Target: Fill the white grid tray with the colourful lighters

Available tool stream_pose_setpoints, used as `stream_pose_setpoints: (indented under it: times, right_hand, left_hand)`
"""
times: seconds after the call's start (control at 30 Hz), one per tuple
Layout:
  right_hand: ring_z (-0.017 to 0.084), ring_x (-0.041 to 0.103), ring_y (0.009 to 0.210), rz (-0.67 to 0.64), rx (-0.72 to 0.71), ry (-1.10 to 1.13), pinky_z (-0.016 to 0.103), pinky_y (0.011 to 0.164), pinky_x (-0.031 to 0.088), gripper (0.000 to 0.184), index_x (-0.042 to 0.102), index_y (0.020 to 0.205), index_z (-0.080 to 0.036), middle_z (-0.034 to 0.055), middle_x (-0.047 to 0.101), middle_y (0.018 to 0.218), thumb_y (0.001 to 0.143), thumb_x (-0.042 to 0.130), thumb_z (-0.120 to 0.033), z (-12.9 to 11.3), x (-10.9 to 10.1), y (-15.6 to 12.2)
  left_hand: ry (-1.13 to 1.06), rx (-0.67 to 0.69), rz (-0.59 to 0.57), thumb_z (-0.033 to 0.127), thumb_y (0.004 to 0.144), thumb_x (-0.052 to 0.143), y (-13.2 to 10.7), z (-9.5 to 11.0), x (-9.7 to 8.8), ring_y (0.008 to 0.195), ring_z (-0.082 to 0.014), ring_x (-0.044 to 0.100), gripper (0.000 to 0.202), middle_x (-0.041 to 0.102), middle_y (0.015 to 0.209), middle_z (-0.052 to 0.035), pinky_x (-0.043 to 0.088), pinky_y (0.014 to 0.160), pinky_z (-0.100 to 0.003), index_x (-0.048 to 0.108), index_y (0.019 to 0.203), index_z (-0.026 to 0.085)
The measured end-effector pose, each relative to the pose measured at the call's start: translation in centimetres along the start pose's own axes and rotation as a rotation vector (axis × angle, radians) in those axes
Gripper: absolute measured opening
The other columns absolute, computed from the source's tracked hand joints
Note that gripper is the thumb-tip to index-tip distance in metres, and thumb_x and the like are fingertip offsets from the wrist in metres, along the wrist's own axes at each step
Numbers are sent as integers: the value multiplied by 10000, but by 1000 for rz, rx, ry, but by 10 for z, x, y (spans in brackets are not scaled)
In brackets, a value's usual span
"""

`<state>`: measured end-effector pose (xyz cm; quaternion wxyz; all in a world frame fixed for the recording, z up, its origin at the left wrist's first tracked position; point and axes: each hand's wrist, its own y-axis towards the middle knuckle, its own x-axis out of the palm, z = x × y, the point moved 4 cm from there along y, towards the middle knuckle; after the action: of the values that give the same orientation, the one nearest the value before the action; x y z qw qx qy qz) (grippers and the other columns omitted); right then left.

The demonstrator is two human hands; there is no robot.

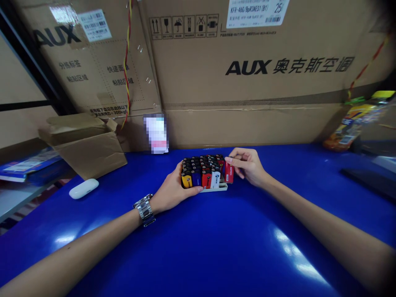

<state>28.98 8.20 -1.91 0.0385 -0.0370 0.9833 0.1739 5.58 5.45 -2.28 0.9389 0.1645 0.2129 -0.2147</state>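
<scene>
Large brown cardboard cartons [198, 90] wall off the back of the room in the head view, their flat, matte faces printed in black and stuck with white labels. Against them hangs a twisted red-and-yellow cord [126, 70]. Before them spreads a glossy, smooth blue table [198, 247], which throws back white streaks of light. On its left stand a small open box [89, 144] of plain creased card and a rounded white case [84, 189], pebble-like and shiny; a lit screen [157, 134] (its picture blurred into squares) leans at the back, and a clear plastic bottle [355, 121] with a yellow cap tilts at the far right. Near the table's back edge, around its middle, sits a shallow pale tray [215, 190] packed with upright, slab-shaped lighters [196, 178], black-topped and coloured yellow, blue, red and white. The left hand [169, 190], below a metal-link watch [144, 209], wraps the tray's left side, thumb along the front. The right hand [249, 166] pinches a glossy red lighter [229, 173] between thumb and fingers at the tray's right end; whether its base rests in a slot, I cannot tell.
</scene>
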Motion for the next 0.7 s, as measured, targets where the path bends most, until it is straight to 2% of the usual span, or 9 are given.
stream_pose_setpoints:
  times: [0.13, 0.27, 0.5, 0.7]
  right_hand:
    - [92, 488, 318, -36, -69, -1, 223, 304, 372, 229, 592, 704, -182, -30, 581, 462, 704, 732, -363, -3, 3, -2]
    - [132, 561, 360, -14, -99, -49, 257, 356, 455, 267, 591, 728, -185, -16, 611, 485, 657, 764, -376, -10, 6, -3]
    - [164, 627, 458, -65, -162, -236, 282, 455, 496, 255, 568, 726, -183, 2, 627, 541, 670, 749, -352, -22, 13, -7]
    - [146, 614, 478, -79, -159, -177, 289, 499, 503, 285, 495, 785, -202, -13, 626, 574, 692, 732, -330, -22, 13, -8]
  left_hand:
    - [4, 8, 14, 388, 695, 737, 0, -1, 0, 1135, -273, 564, 750, 567, 1268, -98, 446, 985, -461, 356, 1315, 207]
    - [-14, 8, 11, 387, 696, 742, 0, 0, 0, 1126, -260, 571, 742, 578, 1257, -91, 450, 980, -442, 356, 1304, 208]
    - [-1, 6, 16, 387, 688, 742, 0, 2, 0, 1129, -264, 568, 747, 575, 1259, -93, 448, 975, -441, 362, 1305, 207]
    - [18, 10, 22, 388, 688, 743, 0, 2, -1, 1130, -267, 565, 751, 565, 1268, -100, 447, 975, -441, 362, 1307, 199]
